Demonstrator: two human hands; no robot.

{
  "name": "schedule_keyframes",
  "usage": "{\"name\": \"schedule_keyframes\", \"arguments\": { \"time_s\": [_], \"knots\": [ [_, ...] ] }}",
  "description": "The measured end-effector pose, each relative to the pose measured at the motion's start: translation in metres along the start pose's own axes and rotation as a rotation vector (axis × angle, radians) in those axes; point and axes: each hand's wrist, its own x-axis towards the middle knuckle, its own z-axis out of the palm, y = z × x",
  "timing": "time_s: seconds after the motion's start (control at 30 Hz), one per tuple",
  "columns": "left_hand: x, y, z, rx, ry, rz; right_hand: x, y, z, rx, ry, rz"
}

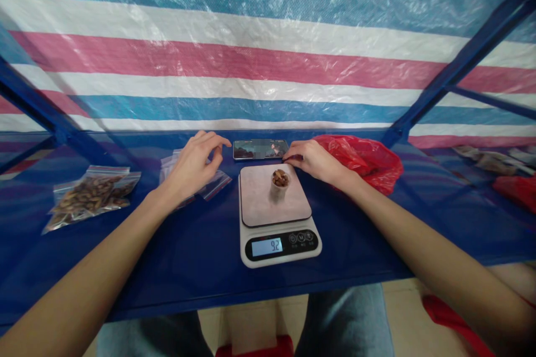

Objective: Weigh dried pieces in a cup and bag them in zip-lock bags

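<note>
A white digital scale stands in front of me, its display reading 9.2. On its plate is a small clear cup filled with brown nut-like pieces. Behind the scale lies a phone with a picture on its screen. My left hand hovers left of the phone, holding nothing, its index finger stretched toward the phone and apart from the thumb. At the phone's near right corner, the fingertips of my right hand are pinched together. Whether anything is between them, I cannot make out.
A crumpled red plastic bag lies right of my right hand. Flat clear zip bags are partly under my left hand. Filled zip bags lie at the left. Blue frame bars and a striped sheet bound the table.
</note>
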Motion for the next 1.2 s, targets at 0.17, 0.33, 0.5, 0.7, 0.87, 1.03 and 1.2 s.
{"name": "schedule_keyframes", "arguments": {
  "time_s": [0.17,0.33,0.5,0.7,0.87,1.03,1.2],
  "knots": [
    [0.001,0.001,-0.001,-0.006,0.003,-0.006,-0.003,-0.017,-0.015,0.087,0.149,0.003],
    [0.001,0.0,-0.001,0.013,0.0,-0.002,-0.016,-0.05,-0.039,0.417,0.219,0.026],
    [0.001,-0.002,-0.001,0.017,0.015,0.0,-0.024,-0.059,-0.042,0.527,0.078,-0.03],
    [0.0,-0.003,-0.001,0.019,0.011,-0.003,-0.022,-0.06,-0.039,0.58,0.034,-0.025],
    [0.0,-0.001,-0.003,0.009,0.028,-0.02,-0.035,-0.053,-0.055,0.456,0.256,0.104],
    [0.001,0.002,-0.003,0.015,0.015,0.0,-0.101,-0.042,-0.065,0.141,0.623,0.266],
    [0.002,0.002,0.0,0.017,0.006,0.029,-0.158,-0.024,-0.057,-0.098,0.565,0.324]
  ]
}}
